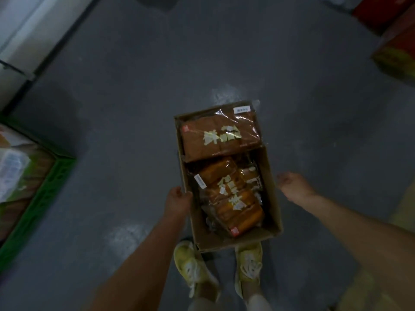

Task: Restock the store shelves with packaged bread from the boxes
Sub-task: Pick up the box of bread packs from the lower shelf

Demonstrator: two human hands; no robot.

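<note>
- A grey floor was seen under everything, well beyond the fingers of both hands.
- A green crate holding packaged goods was noted far out to the side of the left fingers.
- An open cardboard box was found on the floor between the two hands, just ahead of yellow sneakers.
- A flat pack of brown bread was lying at the box's far end, ahead of the fingers; a pack of golden loaves was tilted in the near part, between the hands.
- The left hand was placed at the box's left wall, fingers curled over the rim, apparently gripping it.
- The right hand was held just beside the right wall, fingers loosely curled, nothing grasped.
- The box would best be lifted once the right wall is also gripped, and kept level so the tilted pack is not spilled.
</note>
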